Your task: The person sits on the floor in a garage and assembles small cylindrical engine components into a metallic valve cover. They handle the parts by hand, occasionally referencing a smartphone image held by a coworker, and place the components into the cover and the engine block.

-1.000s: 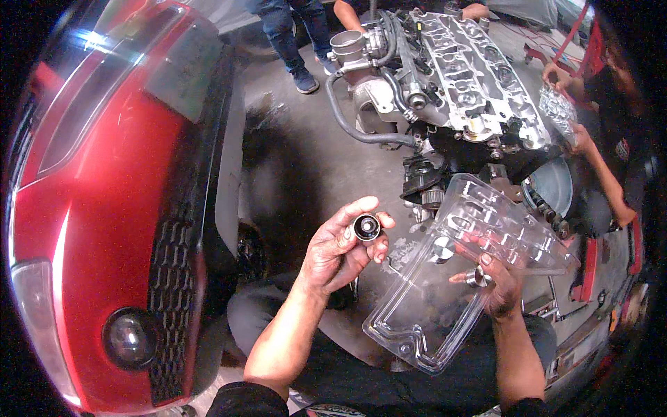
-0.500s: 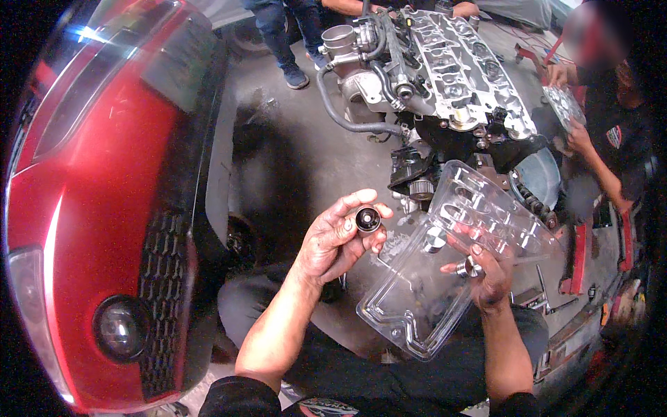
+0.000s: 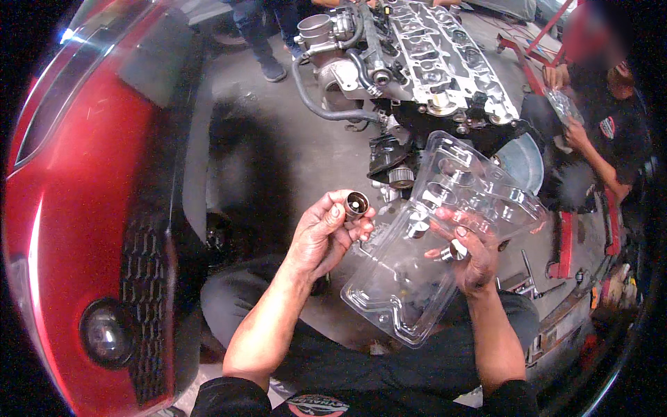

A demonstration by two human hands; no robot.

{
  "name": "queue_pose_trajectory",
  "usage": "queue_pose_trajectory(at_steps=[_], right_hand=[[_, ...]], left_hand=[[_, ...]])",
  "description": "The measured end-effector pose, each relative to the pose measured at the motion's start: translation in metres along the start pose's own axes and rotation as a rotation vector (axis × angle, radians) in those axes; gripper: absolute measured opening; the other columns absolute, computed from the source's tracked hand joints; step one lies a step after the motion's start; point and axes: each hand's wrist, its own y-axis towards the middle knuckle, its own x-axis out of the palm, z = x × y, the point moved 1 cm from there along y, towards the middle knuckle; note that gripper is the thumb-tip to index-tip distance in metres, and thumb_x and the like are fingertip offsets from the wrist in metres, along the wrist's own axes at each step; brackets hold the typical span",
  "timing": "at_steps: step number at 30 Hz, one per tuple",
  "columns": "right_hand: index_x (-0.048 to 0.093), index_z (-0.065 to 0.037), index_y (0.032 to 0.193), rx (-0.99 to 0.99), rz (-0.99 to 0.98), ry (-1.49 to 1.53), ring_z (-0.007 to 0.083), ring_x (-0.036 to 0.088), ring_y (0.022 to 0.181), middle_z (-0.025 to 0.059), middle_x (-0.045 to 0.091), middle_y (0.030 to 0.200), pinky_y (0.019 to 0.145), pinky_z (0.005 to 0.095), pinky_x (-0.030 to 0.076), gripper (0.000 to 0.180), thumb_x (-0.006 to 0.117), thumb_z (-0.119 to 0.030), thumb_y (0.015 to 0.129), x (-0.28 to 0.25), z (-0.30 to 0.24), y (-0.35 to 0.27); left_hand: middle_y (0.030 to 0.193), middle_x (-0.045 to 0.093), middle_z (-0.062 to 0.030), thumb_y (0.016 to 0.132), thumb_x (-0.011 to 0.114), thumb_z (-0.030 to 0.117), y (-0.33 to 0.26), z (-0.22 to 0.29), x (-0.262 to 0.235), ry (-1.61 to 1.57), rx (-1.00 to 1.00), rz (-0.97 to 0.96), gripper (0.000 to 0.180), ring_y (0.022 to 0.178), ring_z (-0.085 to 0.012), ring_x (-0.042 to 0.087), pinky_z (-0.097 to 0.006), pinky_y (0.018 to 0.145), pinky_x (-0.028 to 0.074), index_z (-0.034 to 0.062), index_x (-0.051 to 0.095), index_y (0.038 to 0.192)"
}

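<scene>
My left hand (image 3: pixel 316 233) is closed on a bucket tappet (image 3: pixel 356 204), a small metal cup pinched between thumb and fingers. Its hollow end, with a round stem in the middle, faces up towards me. My right hand (image 3: pixel 479 264) grips a clear moulded plastic tray (image 3: pixel 385 281), held tilted over my lap, with some fingers showing through the plastic. The same hand also has a shiny bucket tappet (image 3: pixel 456 251) by its thumb. Another shiny tappet (image 3: pixel 417 228) shows at the tray, between my two hands.
Ahead stands an engine (image 3: pixel 445 76) with its cylinder head uncovered and a grey hose (image 3: pixel 313 104) at its left. A red car front (image 3: pixel 76 201) fills the left side. At the right, another person's hand (image 3: pixel 576 133) holds a clear package. Red stand legs (image 3: pixel 564 243) and tools lie nearby.
The tappet in my left hand has tipped, so more of its outer wall shows. The whole scene has shifted up and left in the picture. Both hands keep their hold.
</scene>
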Motion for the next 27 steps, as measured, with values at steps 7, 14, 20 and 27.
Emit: queue_pose_trajectory(at_steps=[7,14,20,27], right_hand=[[0.058,0.000,0.114,-0.027,-0.014,0.056,0.0429,0.062,0.107,0.0239,0.061,0.118,0.064,0.0519,0.062,0.030,0.056,-0.006,0.085,-0.009,0.007,0.003],[0.059,-0.001,0.114,-0.003,0.019,0.060,0.0414,0.063,0.104,0.0239,0.062,0.116,0.064,0.0507,0.061,0.030,0.058,-0.007,0.085,-0.011,0.004,0.002],[0.061,0.004,0.111,-0.005,0.015,0.116,0.0359,0.064,0.102,0.0219,0.064,0.112,0.066,0.0481,0.063,0.028,0.057,-0.004,0.084,-0.007,0.002,0.002],[0.062,0.003,0.111,-0.026,0.003,0.121,0.0362,0.064,0.101,0.0216,0.064,0.113,0.066,0.0491,0.062,0.031,0.059,-0.007,0.082,-0.003,-0.001,-0.002]], left_hand=[[0.108,0.064,-0.0168,0.091,0.065,0.034,0.003,-0.002,0.009,0.002,-0.007,0.014,0.045,0.081,-0.0242,0.063,-0.035,0.074,0.051,0.0033,0.054,0.121],[0.112,0.062,-0.0173,0.091,0.065,0.034,0.002,-0.006,0.010,0.017,0.000,0.001,0.046,0.082,-0.0249,0.063,-0.037,0.075,0.050,0.0075,0.051,0.126],[0.115,0.062,-0.0191,0.089,0.067,0.030,-0.001,-0.002,0.011,0.001,0.037,0.042,0.047,0.084,-0.0265,0.063,-0.038,0.075,0.050,0.0143,0.051,0.131],[0.116,0.061,-0.0224,0.088,0.068,0.025,-0.002,0.002,0.003,-0.074,0.052,-0.069,0.047,0.089,-0.0300,0.064,-0.040,0.078,0.051,0.0143,0.054,0.131]])
